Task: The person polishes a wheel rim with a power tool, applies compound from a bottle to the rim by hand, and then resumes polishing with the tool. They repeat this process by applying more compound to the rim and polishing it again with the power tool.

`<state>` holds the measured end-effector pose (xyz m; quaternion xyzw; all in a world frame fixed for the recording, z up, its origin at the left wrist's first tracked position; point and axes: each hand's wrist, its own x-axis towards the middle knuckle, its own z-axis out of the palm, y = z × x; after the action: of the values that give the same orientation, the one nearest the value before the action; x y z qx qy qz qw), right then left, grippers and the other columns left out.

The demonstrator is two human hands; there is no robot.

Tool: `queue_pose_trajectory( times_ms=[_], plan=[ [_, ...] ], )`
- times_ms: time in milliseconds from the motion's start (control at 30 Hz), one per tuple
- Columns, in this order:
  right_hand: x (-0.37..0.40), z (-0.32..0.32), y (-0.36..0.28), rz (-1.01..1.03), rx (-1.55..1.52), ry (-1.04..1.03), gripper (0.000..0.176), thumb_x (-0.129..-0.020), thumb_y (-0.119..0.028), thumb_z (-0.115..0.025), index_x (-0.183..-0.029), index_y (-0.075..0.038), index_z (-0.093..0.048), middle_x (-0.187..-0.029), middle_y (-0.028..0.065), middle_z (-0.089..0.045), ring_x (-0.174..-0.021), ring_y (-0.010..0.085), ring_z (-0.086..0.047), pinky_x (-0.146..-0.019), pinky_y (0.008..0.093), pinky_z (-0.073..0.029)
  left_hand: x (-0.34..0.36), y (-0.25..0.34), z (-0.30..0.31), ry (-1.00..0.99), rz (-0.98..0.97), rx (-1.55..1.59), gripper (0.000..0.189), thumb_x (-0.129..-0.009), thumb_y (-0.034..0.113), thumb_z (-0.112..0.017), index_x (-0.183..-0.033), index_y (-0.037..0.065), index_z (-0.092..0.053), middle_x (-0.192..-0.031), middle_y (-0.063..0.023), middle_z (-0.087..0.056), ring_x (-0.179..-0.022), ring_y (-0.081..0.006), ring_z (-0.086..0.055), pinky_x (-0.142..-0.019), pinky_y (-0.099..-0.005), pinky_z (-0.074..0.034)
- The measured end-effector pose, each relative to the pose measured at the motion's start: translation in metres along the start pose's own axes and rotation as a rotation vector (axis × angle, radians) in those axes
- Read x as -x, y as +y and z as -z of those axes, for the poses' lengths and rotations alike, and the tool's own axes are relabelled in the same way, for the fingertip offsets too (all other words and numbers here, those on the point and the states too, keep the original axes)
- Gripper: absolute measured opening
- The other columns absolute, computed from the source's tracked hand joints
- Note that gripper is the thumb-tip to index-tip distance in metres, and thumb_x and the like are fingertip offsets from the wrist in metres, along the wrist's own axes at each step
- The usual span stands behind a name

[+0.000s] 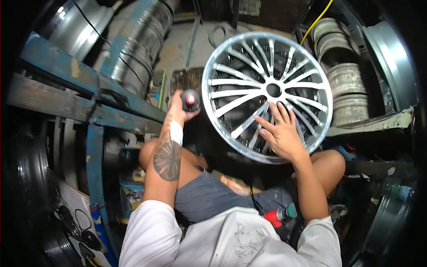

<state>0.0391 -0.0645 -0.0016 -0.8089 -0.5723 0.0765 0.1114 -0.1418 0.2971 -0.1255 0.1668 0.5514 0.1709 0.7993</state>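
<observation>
My left hand (181, 107) is closed round a dark, rounded object (191, 100) with a red-and-white spot on its end; its full shape is hidden. Just right of it stands a silver multi-spoke wheel rim (217, 94), tilted towards me, with a round hole at its hub. Dark gaps show between its pale spokes. Over the lower spokes, near the hub, my right hand (281, 133) has its fingers spread and holds nothing; the fingertips appear to rest on the spokes.
Stacked worn rims (348, 80) line the right side, beside a larger silver rim (387, 58). Blue framing (62, 60) runs along the left, with more metal rims (144, 42) behind it. A red tool with a green end (278, 216) lies by my lap. A yellow cable (318, 20) hangs above.
</observation>
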Motion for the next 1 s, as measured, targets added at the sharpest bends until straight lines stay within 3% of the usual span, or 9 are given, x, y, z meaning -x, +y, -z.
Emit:
queue_pose_trajectory(
  times_ms=[100,300,433,467,567,833,867,900,1000],
  plan=[
    [0.01,0.017,0.006,0.009,-0.149,0.023,0.05,-0.101,-0.04,-0.065,-0.149,-0.025,-0.062,-0.168,0.0243,-0.033,-0.152,0.0475,-0.033,-0.124,0.0603,-0.023,-0.001,0.012,0.011,-0.013,0.011,-0.216,0.051,-0.098,0.058,-0.053,-0.117,0.013,-0.068,-0.112,-0.0138,-0.073,-0.101,-0.0349,-0.07,-0.086,-0.0684,-0.058],
    [0.084,0.088,-0.035,0.061,-0.467,-0.091,0.055,-0.092,-0.026,-0.079,-0.144,-0.016,-0.063,-0.15,0.0198,-0.056,-0.122,0.0424,-0.063,-0.104,0.0479,-0.051,0.004,0.059,-0.009,-0.045,-0.241,-0.928,0.032,-0.094,0.037,-0.065,-0.099,0.006,-0.071,-0.083,-0.008,-0.071,-0.063,-0.0232,-0.066,-0.054,-0.0434,-0.055],
    [0.182,0.104,-0.049,-0.118,-0.491,-0.052,0.049,-0.085,-0.019,-0.083,-0.131,-0.008,-0.071,-0.113,0.0192,-0.074,-0.106,0.0381,-0.072,-0.094,0.0414,-0.057,-0.075,0.077,-0.024,0.141,-0.532,-1.416,0.044,-0.087,0.034,-0.07,-0.12,0.005,-0.077,-0.115,-0.0178,-0.078,-0.101,-0.0309,-0.075,-0.093,-0.0453,-0.056],
    [0.203,0.113,-0.051,-0.256,-0.484,-0.224,0.044,-0.092,-0.012,-0.077,-0.133,-0.002,-0.068,-0.122,0.0204,-0.072,-0.11,0.0349,-0.071,-0.094,0.0392,-0.056,-0.057,0.075,-0.037,0.284,-0.56,-1.466,0.047,-0.086,0.032,-0.069,-0.125,0.006,-0.076,-0.125,-0.0195,-0.075,-0.113,-0.033,-0.072,-0.099,-0.0453,-0.055],
    [0.252,0.105,-0.074,-0.469,-0.538,-0.047,0.039,-0.096,-0.012,-0.074,-0.133,-0.001,-0.069,-0.13,0.0217,-0.071,-0.12,0.0325,-0.068,-0.106,0.0402,-0.05,0.039,0.06,-0.087,0.64,-0.515,-1.426,0.05,-0.087,0.029,-0.067,-0.131,0.008,-0.074,-0.142,-0.0189,-0.067,-0.135,-0.036,-0.062,-0.11,-0.046,-0.051],
    [0.306,0.025,-0.084,-0.262,-0.492,0.328,0.033,-0.093,-0.01,-0.078,-0.122,0.003,-0.072,-0.125,0.023,-0.07,-0.116,0.0383,-0.067,-0.103,0.0445,-0.053,0.021,0.066,-0.076,0.325,-0.659,-1.302,0.071,-0.084,0.05,-0.07,-0.131,-0.003,-0.07,-0.137,-0.0288,-0.066,-0.133,-0.0422,-0.062,-0.112,-0.0465,-0.047],
    [0.307,0.018,-0.084,-0.247,-0.463,0.368,0.031,-0.093,-0.009,-0.078,-0.12,0.004,-0.073,-0.125,0.0233,-0.07,-0.116,0.0387,-0.067,-0.103,0.0451,-0.053,0.035,0.067,-0.067,0.207,-0.662,-1.419,0.062,-0.086,0.043,-0.064,-0.13,0.0,-0.071,-0.132,-0.0285,-0.068,-0.128,-0.0422,-0.065,-0.11,-0.045,-0.049],
    [0.31,0.01,-0.081,-0.225,-0.434,0.396,0.03,-0.092,-0.009,-0.079,-0.119,0.004,-0.073,-0.126,0.0236,-0.069,-0.116,0.0392,-0.067,-0.103,0.0457,-0.053,0.029,0.059,-0.042,-0.006,-0.962,-1.493,0.052,-0.089,0.038,-0.06,-0.129,0.007,-0.073,-0.13,-0.0236,-0.07,-0.122,-0.0397,-0.068,-0.108,-0.0446,-0.051],
    [0.306,0.002,-0.082,-0.215,-0.356,0.382,0.031,-0.094,-0.012,-0.078,-0.12,0.004,-0.074,-0.132,0.0284,-0.066,-0.118,0.0436,-0.064,-0.104,0.0505,-0.051,0.105,-0.002,0.042,-0.121,-1.1,-0.998,0.048,-0.1,0.025,-0.064,-0.143,0.005,-0.063,-0.14,-0.021,-0.067,-0.132,-0.0348,-0.063,-0.111,-0.0407,-0.048]
  ],
)
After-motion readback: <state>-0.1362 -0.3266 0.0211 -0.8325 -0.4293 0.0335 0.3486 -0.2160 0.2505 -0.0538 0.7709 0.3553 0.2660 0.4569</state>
